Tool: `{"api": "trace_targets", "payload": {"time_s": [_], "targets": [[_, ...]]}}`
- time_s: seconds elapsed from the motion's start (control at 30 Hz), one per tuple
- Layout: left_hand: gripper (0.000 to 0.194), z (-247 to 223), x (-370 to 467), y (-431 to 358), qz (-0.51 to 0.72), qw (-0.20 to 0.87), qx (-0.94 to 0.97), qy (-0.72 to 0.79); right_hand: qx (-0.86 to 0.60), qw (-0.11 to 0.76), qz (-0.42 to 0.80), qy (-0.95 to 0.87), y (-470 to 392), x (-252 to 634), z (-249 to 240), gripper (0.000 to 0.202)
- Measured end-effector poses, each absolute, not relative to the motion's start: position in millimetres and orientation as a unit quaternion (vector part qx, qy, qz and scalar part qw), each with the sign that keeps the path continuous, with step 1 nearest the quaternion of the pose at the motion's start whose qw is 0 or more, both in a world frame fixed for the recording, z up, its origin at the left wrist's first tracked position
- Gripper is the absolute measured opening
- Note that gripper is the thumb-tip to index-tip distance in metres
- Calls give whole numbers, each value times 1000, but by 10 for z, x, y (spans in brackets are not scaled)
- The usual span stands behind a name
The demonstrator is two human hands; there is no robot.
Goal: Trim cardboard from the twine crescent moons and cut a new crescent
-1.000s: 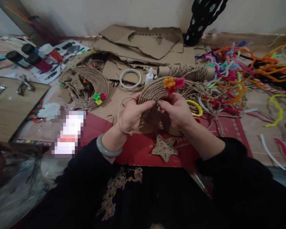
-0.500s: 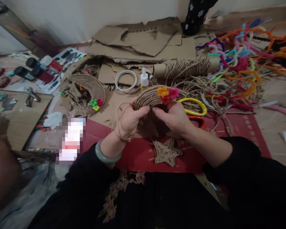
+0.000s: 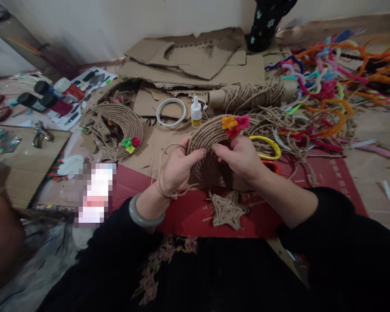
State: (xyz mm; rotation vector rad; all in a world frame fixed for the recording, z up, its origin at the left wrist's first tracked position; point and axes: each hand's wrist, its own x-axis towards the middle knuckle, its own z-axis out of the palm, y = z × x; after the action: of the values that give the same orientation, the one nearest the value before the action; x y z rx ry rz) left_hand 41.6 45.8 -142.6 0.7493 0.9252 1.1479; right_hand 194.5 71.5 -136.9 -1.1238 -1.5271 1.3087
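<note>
Both hands grip a twine-wrapped wreath (image 3: 203, 138) that carries orange, pink and red fuzzy flowers (image 3: 234, 125) at its upper right. My left hand (image 3: 177, 167) is closed on its left side, thumb on the coils, with a loose strand of twine looped round the hand. My right hand (image 3: 242, 158) pinches the inner right part, its thumb close to the left thumb. The fingers behind the wreath are hidden. Below lies a twine star (image 3: 229, 210) on red card. Yellow-handled scissors (image 3: 273, 147) lie partly behind my right hand.
Behind the wreath stand a small glue bottle (image 3: 196, 112) and a tape ring (image 3: 171, 112). Another flowered wreath (image 3: 130, 123) lies left, near paint jars (image 3: 56, 103). A twine roll (image 3: 253, 95) and tangled pipe cleaners (image 3: 331, 82) lie right. Cardboard pieces (image 3: 195, 54) are behind.
The wreath has turned slightly, its flowers shifting to the right and its coils facing the camera more. Both hands still hold it, and more of the glue bottle shows.
</note>
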Motion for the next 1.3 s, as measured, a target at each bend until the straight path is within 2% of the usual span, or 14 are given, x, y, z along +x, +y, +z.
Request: {"api": "trace_targets", "payload": {"time_s": [0.17,0.47,0.63,0.77,0.87,1.03,1.13,1.2,1.3], "targets": [[34,-1437,412,483,519,664,337,419,-466,384,554,-574,739,1936,-1405,25],[40,-1440,391,505,517,679,324,408,-450,453,565,-522,758,1923,-1441,28],[37,-1451,391,511,514,689,344,378,-444,512,577,-456,803,1954,-1448,32],[36,-1484,331,546,504,686,339,401,-401,504,603,-470,831,2015,-1435,17],[34,-1497,274,585,528,660,340,412,-422,527,579,-458,903,2081,-1434,8],[29,-1456,242,605,536,647,344,420,-470,606,520,-376,1123,2279,-1351,7],[29,-1430,243,598,522,646,351,433,-472,625,492,-381,1162,2408,-1247,19],[30,-1424,242,595,509,634,376,444,-459,610,464,-449,1117,2458,-1190,13],[26,-1420,239,588,479,612,435,455,-450,518,418,-595,1011,2472,-1147,7]]}}
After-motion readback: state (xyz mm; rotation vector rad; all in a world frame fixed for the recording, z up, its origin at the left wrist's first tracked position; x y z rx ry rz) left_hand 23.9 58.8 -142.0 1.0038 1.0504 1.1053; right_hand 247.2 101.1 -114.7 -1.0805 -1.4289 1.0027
